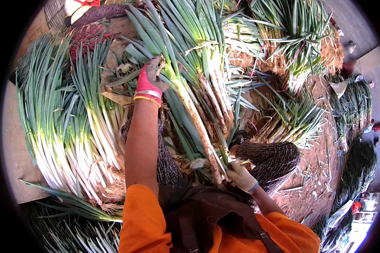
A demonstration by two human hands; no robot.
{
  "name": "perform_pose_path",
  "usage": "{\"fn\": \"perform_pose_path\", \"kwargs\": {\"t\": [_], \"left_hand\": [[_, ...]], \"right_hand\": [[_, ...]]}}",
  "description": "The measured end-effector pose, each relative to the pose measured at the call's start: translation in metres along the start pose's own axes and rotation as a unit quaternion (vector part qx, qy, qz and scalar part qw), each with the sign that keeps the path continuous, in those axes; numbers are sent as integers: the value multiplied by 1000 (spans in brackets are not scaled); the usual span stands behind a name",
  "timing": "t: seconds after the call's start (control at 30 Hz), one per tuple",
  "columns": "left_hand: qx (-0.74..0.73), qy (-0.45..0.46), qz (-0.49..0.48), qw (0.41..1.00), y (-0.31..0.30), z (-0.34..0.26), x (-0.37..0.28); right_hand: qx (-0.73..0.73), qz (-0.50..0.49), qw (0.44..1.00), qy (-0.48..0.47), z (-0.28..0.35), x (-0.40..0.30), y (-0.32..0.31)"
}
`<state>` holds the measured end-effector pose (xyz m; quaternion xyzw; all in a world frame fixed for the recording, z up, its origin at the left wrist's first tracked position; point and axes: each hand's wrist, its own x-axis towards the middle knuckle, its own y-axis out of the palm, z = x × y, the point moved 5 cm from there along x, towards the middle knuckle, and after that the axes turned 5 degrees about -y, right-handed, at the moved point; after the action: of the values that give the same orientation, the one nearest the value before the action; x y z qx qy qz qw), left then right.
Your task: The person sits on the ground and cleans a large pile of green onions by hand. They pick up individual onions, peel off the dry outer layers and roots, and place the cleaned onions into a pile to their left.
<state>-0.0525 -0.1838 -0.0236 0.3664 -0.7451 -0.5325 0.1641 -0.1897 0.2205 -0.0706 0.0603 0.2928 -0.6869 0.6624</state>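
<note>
My left hand point(150, 77), in a pink and grey work glove, grips a long green onion point(193, 109) where its white shank turns into leaves. The stalk slants down toward my lap, its shank still brown with soil and dry skin. Beside its root end, my right hand point(240, 177), in a white knit glove, pinches a peeled-back outer leaf point(223, 155); the fingertips are partly hidden. A bundle of soiled green onions point(213, 85) lies just beyond the held stalk. To my left, green onions with clean white shanks point(77, 151) lie side by side.
Tied bundles of green onions point(291, 38) are stacked ahead on the right, with a smaller pile point(288, 120) nearer my knee. Red twine point(90, 41) lies at the far left. Leaf scraps litter the brown ground point(313, 177). Other people sit near the right rim.
</note>
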Motion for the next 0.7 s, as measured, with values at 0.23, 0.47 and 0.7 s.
{"fn": "perform_pose_path", "kwargs": {"t": [0.23,0.47,0.7], "left_hand": [[1,-20,-72,997,-21,39,5],[295,61,-176,937,-15,50,-1],[536,141,-72,829,-5,65,12]], "right_hand": [[-230,-102,961,-113,67,43,-38],[-218,-267,874,-343,179,145,-13],[153,-217,928,-259,151,237,-27]]}}
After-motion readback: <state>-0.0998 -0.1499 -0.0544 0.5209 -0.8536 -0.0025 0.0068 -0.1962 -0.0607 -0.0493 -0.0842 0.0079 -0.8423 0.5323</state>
